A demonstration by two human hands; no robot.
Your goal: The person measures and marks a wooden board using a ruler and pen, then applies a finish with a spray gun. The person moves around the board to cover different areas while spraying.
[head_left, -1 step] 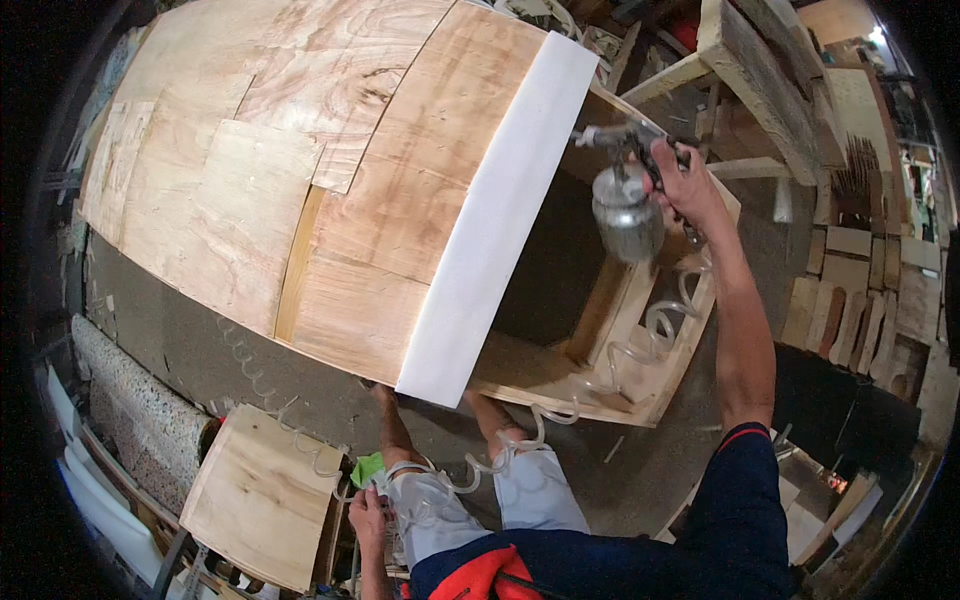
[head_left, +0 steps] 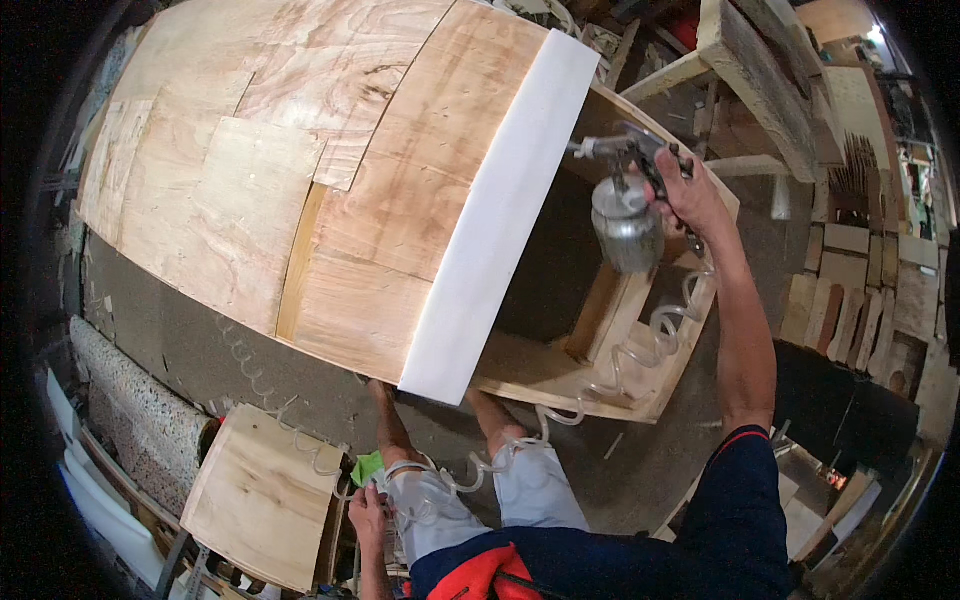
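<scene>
My right hand (head_left: 694, 200) is wrapped round the grip of a spray gun (head_left: 628, 215) with a silver metal cup below it. Its nozzle points left toward a long white foam strip (head_left: 505, 215). The strip lies along the right edge of a plywood-covered frame (head_left: 390, 225). A clear coiled air hose (head_left: 625, 362) runs from the gun's handle down across my lap. By my left thigh, my left hand (head_left: 368, 508) has its fingers closed round a part of that hose. Beside it is a bright green piece (head_left: 367, 468).
Under the gun, the frame's wooden rails (head_left: 600, 320) surround an opening. A plywood-topped stool or box (head_left: 262, 500) stands at the lower left. A rough wooden frame with legs (head_left: 765, 85) is at the upper right. Stacked wood offcuts (head_left: 850, 310) line the right side.
My right hand and the spray gun have shifted slightly down in the picture. The hose coils near the gun have swayed a little. My left hand has barely moved.
</scene>
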